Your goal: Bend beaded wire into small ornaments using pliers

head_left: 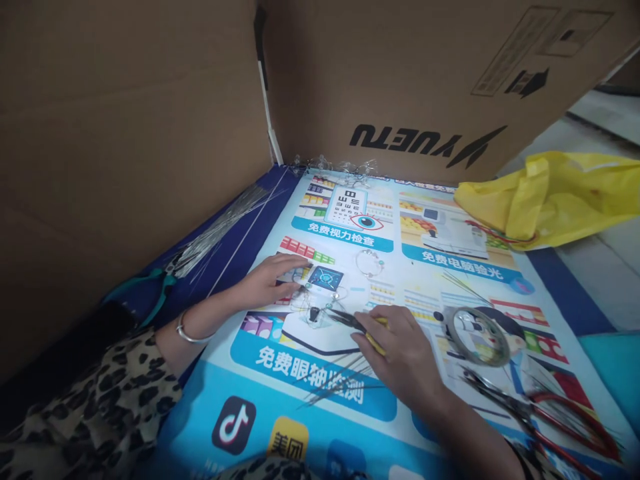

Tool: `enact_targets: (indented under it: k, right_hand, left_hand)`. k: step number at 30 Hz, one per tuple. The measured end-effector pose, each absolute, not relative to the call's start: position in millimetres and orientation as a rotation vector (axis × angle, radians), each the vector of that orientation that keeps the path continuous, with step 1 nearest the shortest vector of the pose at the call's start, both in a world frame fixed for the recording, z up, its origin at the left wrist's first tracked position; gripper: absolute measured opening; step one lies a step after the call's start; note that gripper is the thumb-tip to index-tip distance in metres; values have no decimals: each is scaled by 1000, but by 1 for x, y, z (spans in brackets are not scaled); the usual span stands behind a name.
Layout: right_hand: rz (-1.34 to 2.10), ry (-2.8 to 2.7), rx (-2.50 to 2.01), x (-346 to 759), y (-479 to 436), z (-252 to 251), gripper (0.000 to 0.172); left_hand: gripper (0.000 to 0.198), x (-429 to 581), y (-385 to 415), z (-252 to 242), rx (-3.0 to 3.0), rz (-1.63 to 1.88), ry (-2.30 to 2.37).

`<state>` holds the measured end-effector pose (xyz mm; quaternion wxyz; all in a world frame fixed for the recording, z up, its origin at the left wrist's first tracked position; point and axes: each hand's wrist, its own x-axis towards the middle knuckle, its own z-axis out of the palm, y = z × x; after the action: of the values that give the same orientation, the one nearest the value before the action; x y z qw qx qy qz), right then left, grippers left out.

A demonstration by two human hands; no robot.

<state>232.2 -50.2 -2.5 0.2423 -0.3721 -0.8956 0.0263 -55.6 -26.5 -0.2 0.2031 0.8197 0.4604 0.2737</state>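
Observation:
My left hand (277, 279), with a bangle at the wrist, has its thumb and fingers closed at the edge of a beaded wire piece (320, 307), a thin loop that lies low over the printed sheet (350, 293). In my right hand (400, 347) are small pliers (367, 328) with yellow handles and dark jaws. The jaw tips meet the right side of the wire piece; whether they clamp it I cannot tell. Beyond my hands lies another beaded wire ring (370, 263). Several loose wires (340, 380) lie on the sheet nearer to me.
Cardboard walls (400, 73) stand at the back and left. Along the left lie a wire bundle (225, 227) and teal-handled pliers (155, 293). To the right are a tape roll (453, 333), red-handled scissors (530, 417) and a yellow bag (560, 197). More wire pieces (345, 171) sit at the back.

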Motion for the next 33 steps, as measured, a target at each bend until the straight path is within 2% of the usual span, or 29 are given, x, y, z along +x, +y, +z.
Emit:
enact_targets:
  k: [7,16,19,24,26,29,33]
  right_hand:
    - [114,-2497,-1039,235,-50,-3,24]
    - [150,-2511,-1031,236,-48,-5,24]
    - [157,-2526,-1038,236,-47,-6,25]
    - [174,-2524,-1025,236,-46,-8,25]
    - [169,-2527,-1015,236,-46,-8,25]
    - [161,-2537,-1022,236,-46,-6,25]
    - [168,-2537,-1040,235,-47,-4,24]
  left_hand:
    - [41,-56,-28,2,2279,763,1269]
    - [69,-52,-34,1,2357,514,1376]
    - [66,-52,-35,0,2332,601,1388]
    - [32,-52,-37,3,2343,589,1390]
    - [25,-51,-37,4,2359,550,1393]
    - [27,-51,-36,5,2377,559,1383]
    - [48,-51,-35,4,2432,554,1382]
